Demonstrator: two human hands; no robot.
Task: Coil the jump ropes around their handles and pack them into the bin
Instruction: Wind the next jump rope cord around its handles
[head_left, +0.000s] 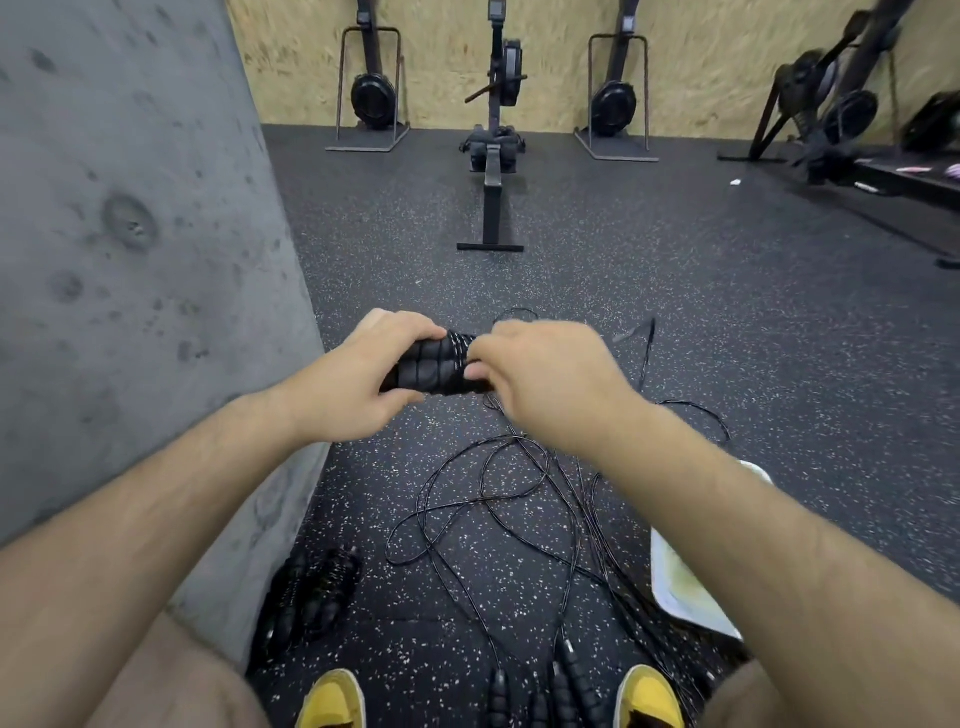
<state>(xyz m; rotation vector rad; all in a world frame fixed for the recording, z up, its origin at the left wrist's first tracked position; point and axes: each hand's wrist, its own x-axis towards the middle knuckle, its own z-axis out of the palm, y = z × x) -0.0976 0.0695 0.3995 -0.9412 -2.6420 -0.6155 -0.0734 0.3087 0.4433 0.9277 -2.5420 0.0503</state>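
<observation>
Winding step is underway. The left hand (358, 379) is gripping one end of a pair of black ribbed foam handles (426, 366) held side by side, fingers curled round them. The right hand (545, 384) is pinching the thin black speckled cord (458, 344) at the other end and laying turns around the handles, with several turns on already. This rope is being held in the air above the speckled black rubber floor (675, 291), its cord trailing into a loose tangle of cords (498, 499).

Next move, likely: more turns under tension, tuck the tail, then drop the bundle into the pale plastic bin (675, 592), which is partly hidden under the right forearm.

Counts:
- one rope in hand
- one coiled bundle (311, 592) lying by the grey concrete wall (130, 234), maybe two, hard to tell
- at least three loose handles (571, 680) between two yellow shoes (332, 699)
- one bin
</observation>
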